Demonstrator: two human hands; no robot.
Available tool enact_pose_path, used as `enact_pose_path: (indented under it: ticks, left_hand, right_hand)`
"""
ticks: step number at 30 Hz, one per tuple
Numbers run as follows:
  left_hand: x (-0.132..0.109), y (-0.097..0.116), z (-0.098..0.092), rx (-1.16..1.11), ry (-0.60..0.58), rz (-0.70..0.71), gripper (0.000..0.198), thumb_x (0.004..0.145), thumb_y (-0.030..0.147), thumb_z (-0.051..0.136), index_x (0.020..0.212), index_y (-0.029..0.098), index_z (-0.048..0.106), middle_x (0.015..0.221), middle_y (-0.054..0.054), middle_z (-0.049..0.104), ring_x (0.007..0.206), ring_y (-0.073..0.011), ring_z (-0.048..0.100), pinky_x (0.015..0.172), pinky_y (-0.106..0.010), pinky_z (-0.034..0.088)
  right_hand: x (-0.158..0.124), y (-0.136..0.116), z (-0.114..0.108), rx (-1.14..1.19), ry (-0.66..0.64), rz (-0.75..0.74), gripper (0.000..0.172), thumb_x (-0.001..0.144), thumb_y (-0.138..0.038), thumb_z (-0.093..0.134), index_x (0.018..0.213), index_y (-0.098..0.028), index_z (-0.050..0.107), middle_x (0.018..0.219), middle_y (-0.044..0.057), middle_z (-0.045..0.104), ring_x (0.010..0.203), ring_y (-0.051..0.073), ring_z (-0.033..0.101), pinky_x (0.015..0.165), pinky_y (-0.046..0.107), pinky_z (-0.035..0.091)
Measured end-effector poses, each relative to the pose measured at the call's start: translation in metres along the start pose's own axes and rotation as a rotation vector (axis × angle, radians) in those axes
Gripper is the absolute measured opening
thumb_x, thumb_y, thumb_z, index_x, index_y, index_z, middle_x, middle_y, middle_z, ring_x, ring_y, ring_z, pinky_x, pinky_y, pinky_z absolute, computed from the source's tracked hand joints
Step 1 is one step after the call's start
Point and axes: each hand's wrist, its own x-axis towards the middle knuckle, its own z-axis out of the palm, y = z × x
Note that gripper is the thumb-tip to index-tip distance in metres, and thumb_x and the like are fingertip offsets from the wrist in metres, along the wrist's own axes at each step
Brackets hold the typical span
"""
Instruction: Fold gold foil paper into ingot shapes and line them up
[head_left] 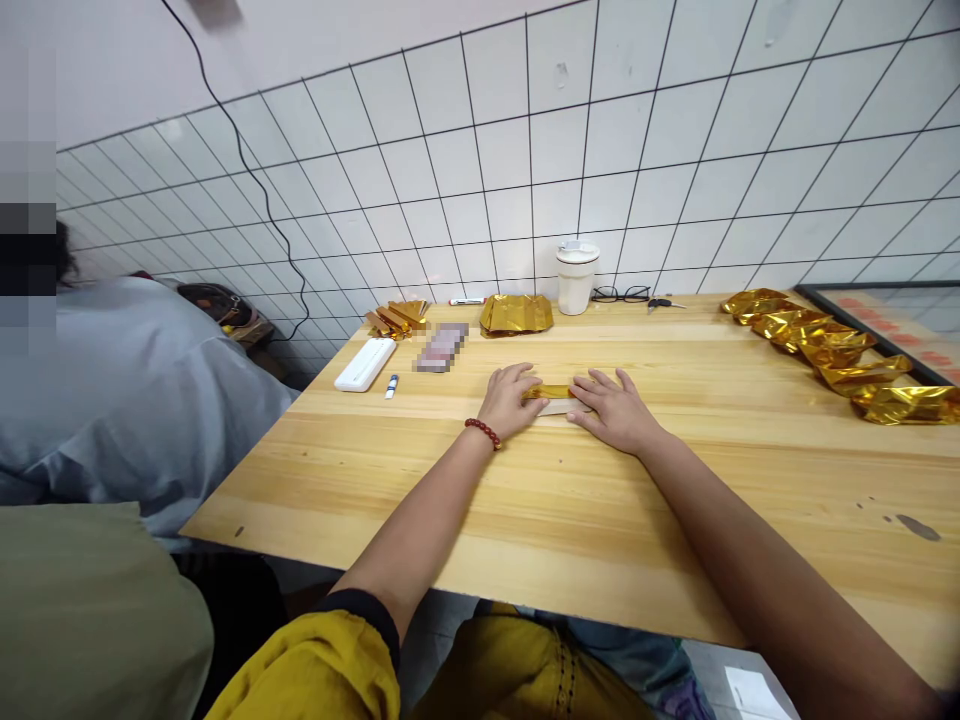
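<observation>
A folded strip of gold foil paper [552, 393] lies on the wooden table [525, 500] near its middle. My left hand [508, 399], with a red bead bracelet at the wrist, presses down on the strip's left end. My right hand [611, 408] lies flat on its right end, fingers spread. Both hands hold the strip against the table.
A stack of gold sheets [516, 313] and a white cup [576, 277] stand by the tiled wall, with glasses [621, 294] beside them. Folded gold pieces [397, 318] sit at back left, crumpled gold foil [840, 350] at right. A white case [365, 363] lies left. A person in a grey shirt [127, 390] sits at left.
</observation>
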Motion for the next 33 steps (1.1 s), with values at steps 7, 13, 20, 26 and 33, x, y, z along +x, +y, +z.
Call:
enact_pose_path:
  ticks: [7, 13, 20, 26, 33]
  left_hand:
    - [-0.0011, 0.0113, -0.0077, 0.014, -0.248, 0.119, 0.028, 0.092, 0.045, 0.061, 0.112, 0.029, 0.073, 0.137, -0.003, 0.062, 0.14, -0.028, 0.041, 0.119, -0.056, 0.018]
    - [-0.0006, 0.0105, -0.0059, 0.03, -0.24, 0.058, 0.024, 0.098, 0.037, 0.053, 0.104, 0.031, 0.076, 0.123, 0.001, 0.07, 0.129, -0.0222, 0.052, 0.118, -0.052, 0.021]
    - [0.0005, 0.0105, -0.0063, 0.041, -0.183, 0.029, 0.022, 0.096, 0.035, 0.056, 0.095, 0.029, 0.077, 0.115, 0.0, 0.073, 0.122, -0.0212, 0.056, 0.116, -0.052, 0.023]
    - [0.0007, 0.0109, -0.0069, 0.076, -0.092, -0.018, 0.024, 0.095, 0.03, 0.058, 0.082, 0.025, 0.077, 0.101, -0.001, 0.075, 0.107, -0.0197, 0.062, 0.115, -0.051, 0.025]
    - [0.0012, 0.0071, -0.0052, 0.148, -0.014, -0.173, 0.017, 0.087, 0.027, 0.067, 0.071, 0.021, 0.072, 0.093, -0.003, 0.075, 0.094, -0.0209, 0.066, 0.112, -0.051, 0.03]
  right_hand:
    - [0.001, 0.003, 0.004, -0.011, -0.009, -0.003, 0.059, 0.097, -0.06, 0.036, 0.14, -0.024, 0.055, 0.15, 0.008, 0.049, 0.142, 0.033, 0.037, 0.115, 0.064, 0.019]
    - [0.0008, 0.002, 0.0034, -0.046, 0.043, 0.029, 0.052, 0.1, -0.053, 0.034, 0.133, -0.022, 0.061, 0.143, 0.009, 0.057, 0.138, 0.033, 0.043, 0.115, 0.062, 0.021]
    - [0.0009, -0.0019, 0.0004, -0.072, 0.146, 0.109, 0.04, 0.102, -0.045, 0.037, 0.113, -0.028, 0.072, 0.128, 0.004, 0.069, 0.13, 0.03, 0.053, 0.113, 0.059, 0.023]
    - [0.0009, 0.0004, 0.003, -0.03, 0.225, 0.184, 0.038, 0.101, -0.043, 0.041, 0.097, -0.029, 0.077, 0.115, 0.001, 0.075, 0.123, 0.03, 0.058, 0.113, 0.061, 0.019]
    - [0.0, 0.0012, 0.0036, -0.022, 0.255, 0.175, 0.039, 0.101, -0.04, 0.041, 0.092, -0.028, 0.077, 0.108, 0.001, 0.077, 0.118, 0.03, 0.061, 0.114, 0.061, 0.018]
